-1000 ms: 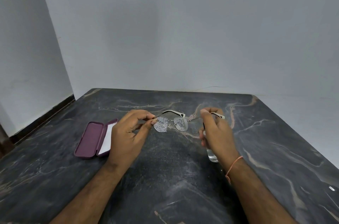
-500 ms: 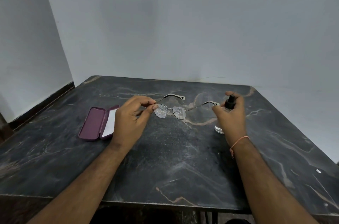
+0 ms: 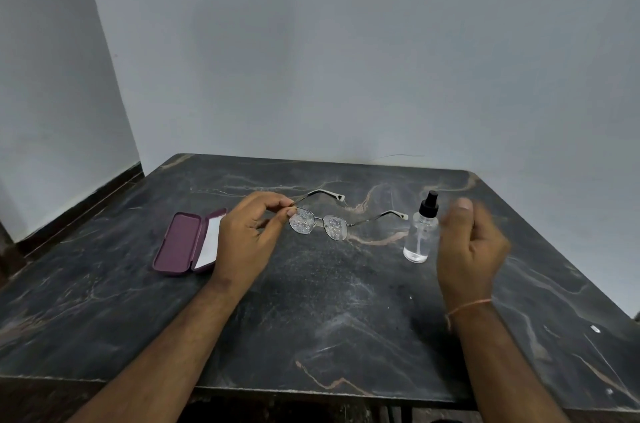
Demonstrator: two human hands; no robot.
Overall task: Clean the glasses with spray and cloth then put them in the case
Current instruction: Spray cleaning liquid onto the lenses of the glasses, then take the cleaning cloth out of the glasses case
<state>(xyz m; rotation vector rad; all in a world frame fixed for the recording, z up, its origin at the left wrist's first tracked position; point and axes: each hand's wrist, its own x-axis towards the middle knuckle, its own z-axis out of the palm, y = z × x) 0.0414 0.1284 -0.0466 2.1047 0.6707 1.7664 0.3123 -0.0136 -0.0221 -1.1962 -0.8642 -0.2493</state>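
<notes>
The thin metal-framed glasses (image 3: 320, 221), temples unfolded, are held above the dark veined marble table (image 3: 329, 311) at its centre. Both lenses carry visible droplets. The left hand (image 3: 247, 242) pinches the frame at the left lens edge between thumb and forefinger; the remaining fingers are curled. The temple tips point toward the far side of the table.

The clear plastic spray bottle with a black pump nozzle (image 3: 420, 230) stands upright on the table, right of the glasses and just beyond the right temple tip. The right hand (image 3: 469, 249) is positioned just right of the bottle, fingers loosely parted, empty; its outline is motion-blurred, and no contact with the bottle is visible. A thin orange thread (image 3: 467, 306) encircles the right wrist.

The maroon hard glasses case (image 3: 181, 242) lies open on the table to the left of the left hand. A white cloth (image 3: 209, 242) lies in its right half, partly hidden by the hand.
</notes>
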